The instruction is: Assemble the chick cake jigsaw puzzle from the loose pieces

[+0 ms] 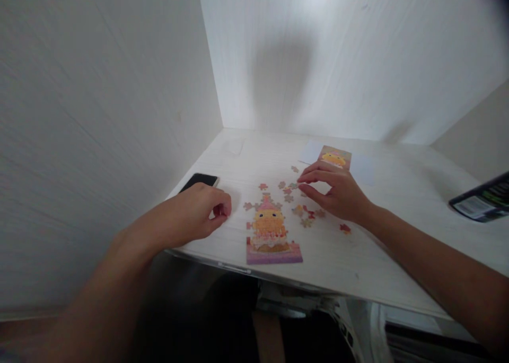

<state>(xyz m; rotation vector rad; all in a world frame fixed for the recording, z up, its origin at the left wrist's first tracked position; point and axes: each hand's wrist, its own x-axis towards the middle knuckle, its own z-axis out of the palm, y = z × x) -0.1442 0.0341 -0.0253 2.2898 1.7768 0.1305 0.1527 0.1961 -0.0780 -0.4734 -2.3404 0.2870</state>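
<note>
choosing loose pieces (pixel 306 223) right of the puzzle (pixel 269 230) seemed underway, next needing a precise pinch; right hand (pixel 336 191) nearly pinched, left hand (pixel 201 210) curled, any grip unclear.

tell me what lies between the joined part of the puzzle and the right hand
In the head view, several loose puzzle pieces lie scattered on the white tabletop between the joined part and the right hand.

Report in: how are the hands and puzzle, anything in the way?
Left hand curled, beside puzzle. Right hand at loose pieces, grip unclear. Puzzle part-built, bottom edge joined. Phone left, dark container right, both clear of it.
</note>
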